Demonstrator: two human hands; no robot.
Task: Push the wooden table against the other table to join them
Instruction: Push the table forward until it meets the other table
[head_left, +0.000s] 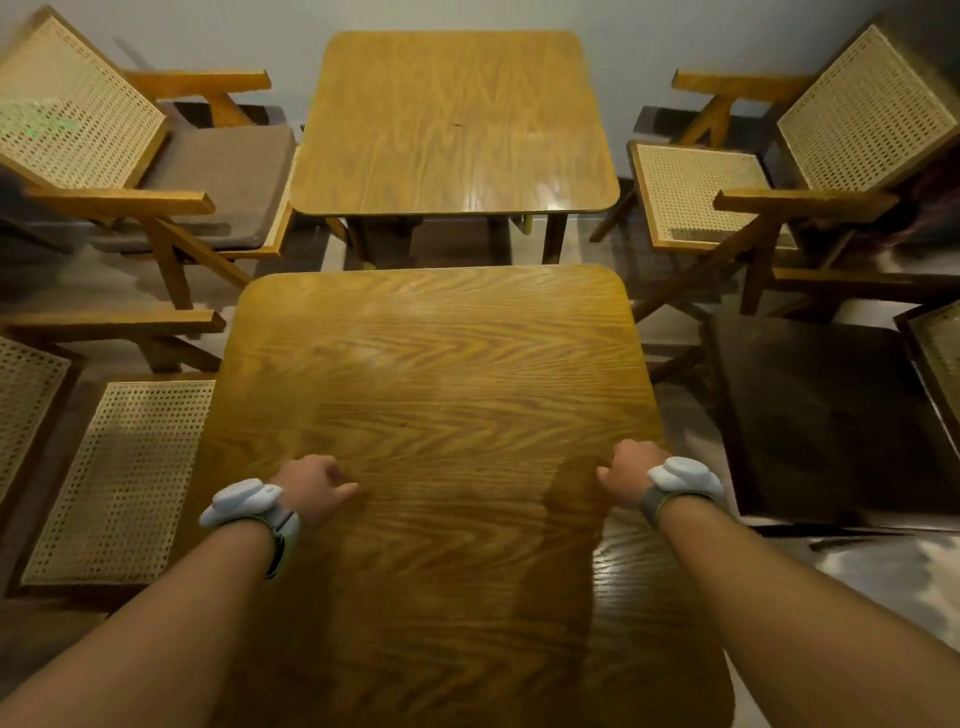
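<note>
Left hand (311, 488): loosely curled, knuckles down on the near table's top, gripping nothing, thumb poking toward the middle.
Right hand (626, 475): also loosely curled, sitting right at the right edge of the top; fingers maybe hooked over that edge, honestly can't tell from this angle.
Wrist gadgets: white pod strapped on each wrist, no part in the job.
Near wooden table (436, 395): directly under both hands, long axis running straight away from the body toward the wall.
Gap: strip of floor and the far table's legs showing between the two tops, so not joined yet.
Other table (457, 124): dead ahead, up against the wall, a bit offset to the right of the near one.
Push direction: straight forward, away from the body; both hands about equally far up the top, so a fairly even shove looks doable, probably with a tiny nudge right to line up the edges.
Cane chairs (852, 114): flanking both sides, close to the table corners, worth watching for a snag.
</note>
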